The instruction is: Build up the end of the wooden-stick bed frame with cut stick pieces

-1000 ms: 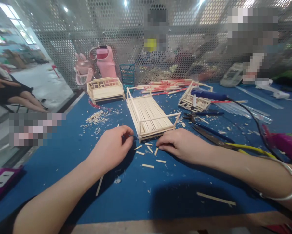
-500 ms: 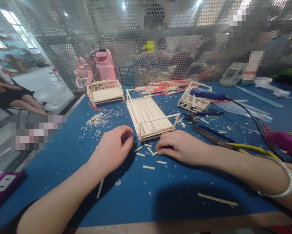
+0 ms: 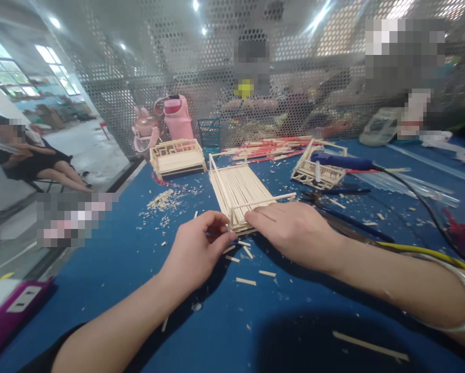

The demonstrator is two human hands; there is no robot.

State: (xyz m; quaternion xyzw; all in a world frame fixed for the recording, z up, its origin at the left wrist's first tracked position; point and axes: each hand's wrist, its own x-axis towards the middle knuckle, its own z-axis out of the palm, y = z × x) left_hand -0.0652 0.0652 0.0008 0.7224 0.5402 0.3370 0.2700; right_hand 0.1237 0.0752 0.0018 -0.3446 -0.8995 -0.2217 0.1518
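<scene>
A small bed-like frame of pale wooden sticks point(image 3: 236, 186) lies on the blue table point(image 3: 224, 316) in front of me. My right hand point(image 3: 294, 230) rests on its near end, fingers pressed together on the end rail. My left hand point(image 3: 201, 248) is curled at the frame's near left corner, thumb and fingers pinched; what they pinch is too small to make out. Short cut stick pieces point(image 3: 246, 281) lie scattered just below both hands.
Two more stick models point(image 3: 177, 155) point(image 3: 314, 171) stand further back, with a blue glue gun point(image 3: 345, 162) and its black cord, red and pale sticks point(image 3: 271, 145), dark pliers point(image 3: 333, 191), wood chips point(image 3: 160, 199), a pink bottle point(image 3: 176, 116). People sit behind a perforated screen.
My right hand has moved up from the loose pieces onto the frame's near end. My left hand has closed in on the frame's corner. The view has shifted slightly downward.
</scene>
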